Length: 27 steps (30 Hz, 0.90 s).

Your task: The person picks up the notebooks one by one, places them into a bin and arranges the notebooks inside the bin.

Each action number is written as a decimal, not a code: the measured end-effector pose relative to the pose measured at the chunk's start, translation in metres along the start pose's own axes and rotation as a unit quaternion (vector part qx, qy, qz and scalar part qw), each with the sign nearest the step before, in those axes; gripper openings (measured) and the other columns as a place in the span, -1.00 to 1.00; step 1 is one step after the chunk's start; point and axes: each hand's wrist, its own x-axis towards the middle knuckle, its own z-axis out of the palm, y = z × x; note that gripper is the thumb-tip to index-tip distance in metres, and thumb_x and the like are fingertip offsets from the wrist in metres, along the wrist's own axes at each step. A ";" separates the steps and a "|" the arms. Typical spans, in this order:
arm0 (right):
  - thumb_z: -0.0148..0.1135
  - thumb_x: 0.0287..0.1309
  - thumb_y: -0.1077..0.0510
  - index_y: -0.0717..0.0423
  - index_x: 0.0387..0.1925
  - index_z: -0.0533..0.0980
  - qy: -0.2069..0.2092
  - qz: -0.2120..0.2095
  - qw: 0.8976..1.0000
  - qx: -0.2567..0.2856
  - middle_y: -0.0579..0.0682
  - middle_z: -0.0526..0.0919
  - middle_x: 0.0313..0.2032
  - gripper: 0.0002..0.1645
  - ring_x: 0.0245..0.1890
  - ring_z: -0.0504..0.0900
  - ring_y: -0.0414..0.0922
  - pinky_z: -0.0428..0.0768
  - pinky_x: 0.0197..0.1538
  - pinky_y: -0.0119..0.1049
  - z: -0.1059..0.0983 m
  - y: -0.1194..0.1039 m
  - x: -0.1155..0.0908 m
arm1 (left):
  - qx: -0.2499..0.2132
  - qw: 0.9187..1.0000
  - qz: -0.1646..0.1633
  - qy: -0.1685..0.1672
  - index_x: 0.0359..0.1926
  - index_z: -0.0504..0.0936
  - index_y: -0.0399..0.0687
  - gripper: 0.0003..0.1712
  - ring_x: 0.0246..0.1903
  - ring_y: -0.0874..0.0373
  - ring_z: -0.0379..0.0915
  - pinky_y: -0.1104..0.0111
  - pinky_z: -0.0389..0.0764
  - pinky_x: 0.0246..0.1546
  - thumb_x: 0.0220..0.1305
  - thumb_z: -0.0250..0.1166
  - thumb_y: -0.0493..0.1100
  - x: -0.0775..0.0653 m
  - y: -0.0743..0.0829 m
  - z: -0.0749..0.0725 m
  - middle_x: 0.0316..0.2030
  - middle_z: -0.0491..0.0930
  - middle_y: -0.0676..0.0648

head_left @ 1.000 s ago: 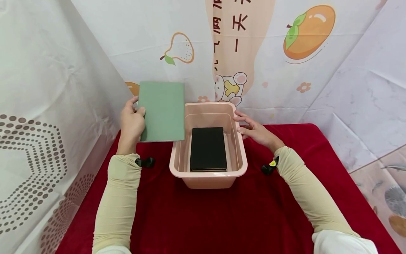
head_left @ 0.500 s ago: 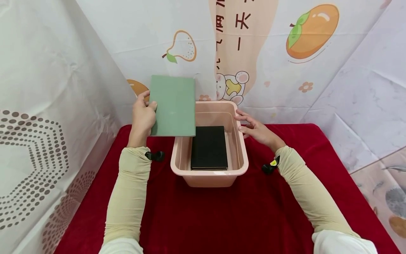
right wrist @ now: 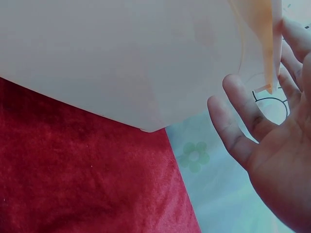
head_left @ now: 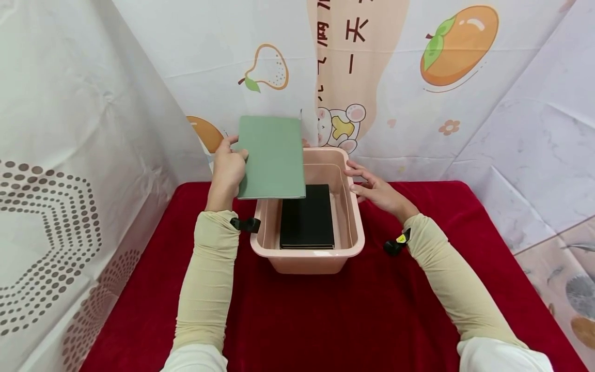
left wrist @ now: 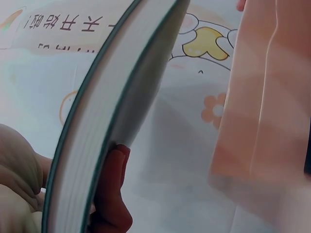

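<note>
My left hand [head_left: 230, 168] grips a green hardcover book [head_left: 271, 157] by its left edge, thumb on the near face. The book is raised, its right part above the left side of a pink plastic basin [head_left: 307, 253]. In the left wrist view, the pages of the green book [left wrist: 116, 82] face the camera, and fingers [left wrist: 112, 187] press its cover. A black book [head_left: 307, 219] lies in the basin, its upper left corner hidden by the green one. My right hand [head_left: 378, 194] rests at the basin's right rim with loosely extended fingers [right wrist: 233, 124].
The basin stands on a table with a red velvet cloth [head_left: 344, 320]. A printed white curtain [head_left: 195, 46] hangs close behind it, and more sheets flank both sides. Each wrist wears a small black camera [head_left: 251, 225].
My left hand has carried the green book rightward, from beside the basin to partly over it. The right hand stays at the rim. The black book has not moved.
</note>
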 end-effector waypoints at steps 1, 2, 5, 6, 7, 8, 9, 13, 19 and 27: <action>0.13 0.47 0.17 0.20 0.50 0.24 0.000 -0.001 1.000 0.000 -0.21 -0.09 0.65 -0.34 0.47 0.27 0.14 0.73 0.02 -0.18 0.000 0.000 0.000 | -0.002 1.000 -0.002 -0.004 0.56 0.16 0.16 -0.41 0.10 -0.04 0.38 -0.04 0.47 0.19 0.59 -0.06 -0.15 0.000 0.000 0.002 0.24 0.37 -0.17; 0.13 0.47 0.17 0.21 0.50 0.24 0.000 -0.002 1.000 0.000 -0.20 -0.09 0.65 -0.35 0.46 0.27 0.14 0.73 0.01 -0.18 0.000 0.000 0.000 | -0.002 1.000 -0.005 -0.010 0.56 0.16 0.16 -0.41 0.11 -0.04 0.37 -0.04 0.46 0.20 0.59 -0.07 -0.16 0.000 0.001 0.005 0.26 0.37 -0.18; 0.13 0.47 0.17 0.21 0.50 0.24 0.001 -0.002 1.000 0.000 -0.19 -0.09 0.65 -0.34 0.44 0.31 0.10 0.73 0.01 -0.17 0.000 0.001 -0.001 | -0.002 1.000 -0.011 -0.021 0.56 0.15 0.15 -0.40 0.14 -0.04 0.35 -0.04 0.44 0.20 0.59 -0.07 -0.17 0.000 0.002 0.011 0.30 0.35 -0.18; 0.13 0.47 0.17 0.21 0.50 0.24 0.000 -0.002 1.000 -0.001 -0.19 -0.09 0.65 -0.34 0.43 0.32 0.08 0.73 0.01 -0.16 0.000 0.001 0.000 | 0.000 1.000 -0.013 -0.022 0.56 0.15 0.14 -0.41 0.15 -0.04 0.35 -0.04 0.44 0.20 0.58 -0.07 -0.17 0.001 0.003 0.012 0.31 0.34 -0.19; 0.13 0.47 0.17 0.20 0.50 0.24 0.000 -0.001 1.000 -0.002 -0.19 -0.09 0.65 -0.34 0.42 0.34 0.05 0.73 0.01 -0.16 0.000 0.000 0.000 | 0.002 1.000 -0.015 -0.023 0.56 0.16 0.14 -0.40 0.16 -0.04 0.34 -0.05 0.44 0.21 0.58 -0.07 -0.17 0.001 0.003 0.014 0.33 0.34 -0.18; 0.13 0.47 0.16 0.20 0.50 0.24 0.000 0.000 1.000 -0.003 -0.19 -0.09 0.65 -0.34 0.41 0.36 0.04 0.73 0.02 -0.16 0.000 0.000 0.000 | 0.002 1.000 -0.017 -0.023 0.56 0.16 0.14 -0.40 0.18 -0.05 0.33 -0.06 0.43 0.22 0.58 -0.07 -0.17 0.001 0.003 0.016 0.35 0.33 -0.18; 0.13 0.47 0.16 0.19 0.50 0.24 0.000 0.001 1.000 -0.003 -0.20 -0.08 0.64 -0.34 0.40 0.38 0.02 0.73 0.02 -0.16 0.000 0.000 0.000 | 0.002 1.000 -0.019 -0.023 0.56 0.17 0.13 -0.41 0.20 -0.06 0.33 -0.07 0.43 0.23 0.58 -0.07 -0.17 0.001 0.003 0.017 0.37 0.31 -0.18; 0.14 0.47 0.16 0.18 0.49 0.25 0.000 0.004 1.000 -0.006 -0.22 -0.07 0.64 -0.35 0.38 0.40 0.02 0.73 0.03 -0.17 -0.001 0.000 0.000 | 0.002 0.999 -0.028 -0.024 0.55 0.18 0.14 -0.41 0.27 -0.08 0.29 -0.13 0.38 0.28 0.57 -0.06 -0.17 0.002 0.003 0.023 0.44 0.25 -0.15; 0.13 0.47 0.17 0.18 0.49 0.26 0.001 0.001 1.000 -0.007 -0.19 -0.07 0.64 -0.36 0.39 0.39 0.06 0.73 0.02 -0.19 -0.002 0.000 0.000 | 0.009 0.999 -0.036 -0.025 0.52 0.20 0.07 -0.42 0.26 -0.08 0.29 -0.14 0.38 0.29 0.55 -0.09 -0.20 0.001 0.003 0.033 0.44 0.26 -0.15; 0.14 0.47 0.16 0.16 0.49 0.27 0.002 0.005 1.000 -0.015 -0.19 -0.05 0.64 -0.36 0.25 0.51 -0.17 0.73 0.00 -0.18 -0.001 -0.001 0.000 | 0.017 0.998 -0.045 -0.039 0.51 0.20 0.04 -0.42 0.27 -0.08 0.27 -0.13 0.33 0.33 0.52 -0.10 -0.24 -0.001 0.000 0.046 0.46 0.25 -0.15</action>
